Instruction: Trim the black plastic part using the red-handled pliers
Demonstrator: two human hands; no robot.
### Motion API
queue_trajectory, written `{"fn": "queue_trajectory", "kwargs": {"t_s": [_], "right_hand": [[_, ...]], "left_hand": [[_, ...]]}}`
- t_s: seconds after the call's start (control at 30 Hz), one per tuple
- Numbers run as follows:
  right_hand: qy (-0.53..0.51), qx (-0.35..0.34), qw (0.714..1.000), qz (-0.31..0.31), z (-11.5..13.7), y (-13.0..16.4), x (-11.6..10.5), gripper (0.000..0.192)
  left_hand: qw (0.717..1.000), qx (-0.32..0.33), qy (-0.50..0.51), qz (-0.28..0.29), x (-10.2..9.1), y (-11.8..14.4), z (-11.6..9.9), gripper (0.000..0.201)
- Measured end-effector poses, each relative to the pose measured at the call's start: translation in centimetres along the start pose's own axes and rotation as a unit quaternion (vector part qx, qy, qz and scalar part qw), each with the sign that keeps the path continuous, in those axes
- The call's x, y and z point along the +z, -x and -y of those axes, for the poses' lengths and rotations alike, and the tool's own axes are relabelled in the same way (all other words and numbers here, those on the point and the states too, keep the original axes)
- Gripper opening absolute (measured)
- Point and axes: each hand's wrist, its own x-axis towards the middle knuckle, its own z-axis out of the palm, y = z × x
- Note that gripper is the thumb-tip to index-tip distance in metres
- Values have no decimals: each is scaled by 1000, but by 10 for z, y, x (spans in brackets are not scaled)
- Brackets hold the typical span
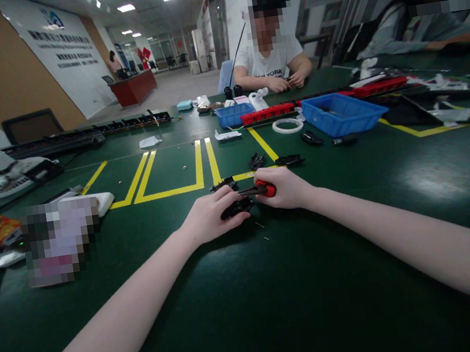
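Observation:
My left hand [214, 213] is closed around a small black plastic part [236, 208], low over the green table. In my right hand [284, 188] are red-handled pliers [266, 188]; their dark jaws point left and reach the black part, though I cannot tell whether they grip it. Just behind my left fingers is another black piece [224, 184]. Beyond my right hand lie a bundled black piece [256, 161] and a flat black piece [289, 160]. Two thin slivers lie on the table close in front of my hands.
Farther back stand a large blue bin [342, 114] and a smaller blue bin [235, 115], with a white ring [288, 126] and a red strip [268, 114] nearby. A phone-like slab [64, 240] lies at left. Across the table sits a person [270, 66], hands on the tabletop.

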Motion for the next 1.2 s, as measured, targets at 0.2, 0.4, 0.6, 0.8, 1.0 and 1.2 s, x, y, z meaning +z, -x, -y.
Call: {"fn": "queue_trajectory", "kwargs": {"t_s": [0.2, 0.4, 0.6, 0.8, 1.0, 1.2], "right_hand": [[-7, -23, 999, 28, 0, 0, -4, 13], [-8, -33, 999, 36, -1, 1, -4, 14], [13, -35, 999, 19, 0, 1, -2, 14], [23, -21, 999, 26, 1, 0, -1, 14], [24, -20, 999, 25, 1, 1, -1, 13], [33, -24, 999, 24, -2, 1, 0, 13]], "left_hand": [[999, 8, 3, -38, -1, 2, -1, 39], [999, 23, 10, -30, -1, 3, 0, 42], [999, 26, 13, -19, -2, 3, 0, 41], [999, 40, 15, -25, -3, 3, 0, 39], [999, 35, 19, -25, -3, 3, -1, 38], [999, 40, 21, -24, -3, 3, -2, 38]]}}
